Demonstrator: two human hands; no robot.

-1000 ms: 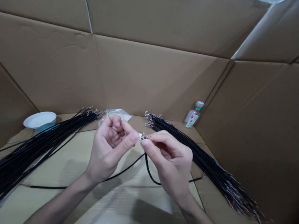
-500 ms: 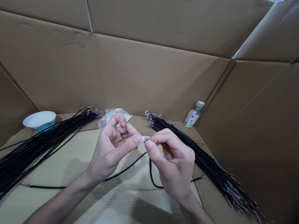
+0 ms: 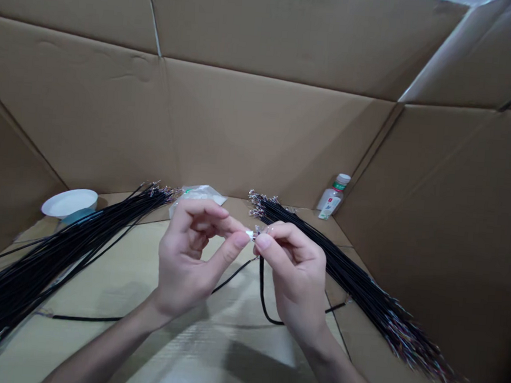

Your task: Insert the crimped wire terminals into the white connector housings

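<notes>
Between the two hands is a small white connector (image 3: 250, 235), pinched by the thumb and fingertip of my left hand (image 3: 197, 258). My right hand (image 3: 296, 271) pinches thin wire ends close beside it, partly hidden by the fingers. One black cable (image 3: 263, 295) hangs from near the right fingertips and curves behind that hand. Another black cable (image 3: 84, 319) passes behind my left wrist, rising toward the fingertips. How far the wires sit in the connector is too small to tell.
Bundles of black cables lie at the left (image 3: 51, 258) and right (image 3: 342, 263). A white bowl (image 3: 69, 203), a plastic bag (image 3: 200, 194) and a bottle (image 3: 332, 196) stand near the back cardboard wall (image 3: 264, 133).
My left hand has turned slightly, and its fingertips have moved a little right with the white connector. My right hand has shifted slightly, still pinching.
</notes>
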